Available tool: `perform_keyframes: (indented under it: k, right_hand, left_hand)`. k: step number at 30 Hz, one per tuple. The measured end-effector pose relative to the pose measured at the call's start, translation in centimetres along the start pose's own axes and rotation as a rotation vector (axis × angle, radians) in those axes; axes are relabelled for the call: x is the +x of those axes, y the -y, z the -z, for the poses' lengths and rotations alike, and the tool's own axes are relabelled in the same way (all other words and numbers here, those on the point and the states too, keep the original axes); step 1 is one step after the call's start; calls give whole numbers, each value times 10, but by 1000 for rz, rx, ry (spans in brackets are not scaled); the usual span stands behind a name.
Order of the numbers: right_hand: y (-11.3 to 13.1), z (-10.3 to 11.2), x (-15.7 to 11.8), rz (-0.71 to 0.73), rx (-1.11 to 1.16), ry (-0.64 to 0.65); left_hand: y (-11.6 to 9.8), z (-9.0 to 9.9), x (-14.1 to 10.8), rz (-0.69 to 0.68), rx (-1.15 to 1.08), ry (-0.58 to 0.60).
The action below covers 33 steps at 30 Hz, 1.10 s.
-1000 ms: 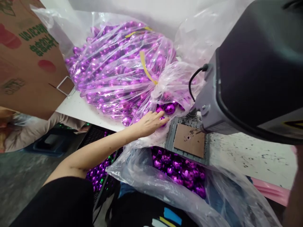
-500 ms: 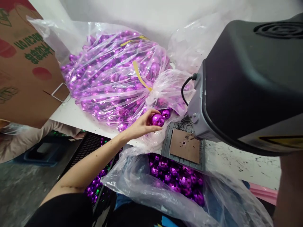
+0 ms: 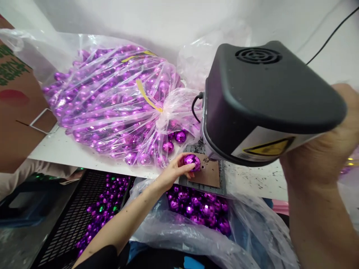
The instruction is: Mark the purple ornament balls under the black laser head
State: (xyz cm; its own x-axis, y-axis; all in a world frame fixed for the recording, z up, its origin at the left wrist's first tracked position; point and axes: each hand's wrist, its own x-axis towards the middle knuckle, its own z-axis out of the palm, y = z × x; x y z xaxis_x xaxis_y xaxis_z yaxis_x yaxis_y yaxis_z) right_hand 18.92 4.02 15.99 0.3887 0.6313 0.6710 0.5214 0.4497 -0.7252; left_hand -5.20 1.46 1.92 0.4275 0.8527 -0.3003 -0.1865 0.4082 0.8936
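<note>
**Faceted purple ball held at machine plate**

Nearest, an open clear bag [image 3: 196, 231] of loose purple balls [image 3: 196, 209] is seen below the table edge. A black mesh crate [image 3: 73, 220] with more balls sits to its left. The left hand [image 3: 174, 172] is curled around one faceted purple ball [image 3: 192, 161], pinched between thumb and fingers and held at the near left corner of the brown plate [image 3: 210, 175]. The right hand [image 3: 322, 149] is pressed against the right side of the black machine head [image 3: 266, 101]; its fingers are hidden, so the grip cannot be told. Farther back, a tied bag [image 3: 112, 104] of purple balls is lying on the white table [image 3: 61, 151]. A cardboard box [image 3: 14, 108] is seen far left.
</note>
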Motion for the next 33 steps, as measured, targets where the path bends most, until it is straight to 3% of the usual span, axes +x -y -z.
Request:
perform_keyframes:
  k: [6,9,15,21,28,33]
  right_hand:
    - [8,-4,-2,-22,47,-17]
    - [7,-3,-2,-21,52,-7]
    - [8,-2,-2,-1,32,-8]
    - [7,-2,-2,-12,42,-15]
    - [4,0,1,-18,22,-15]
    - [5,15,-20,176,-190,-62]
  left_hand:
    - [24,-13,15,-225,401,-130]
    - [25,-19,16,-244,641,-163]
    - [27,-30,16,-450,958,-158]
    - [44,-33,18,-556,980,-214]
    - [40,-33,19,-532,1008,-132]
    - [35,-34,19,-498,1022,-111]
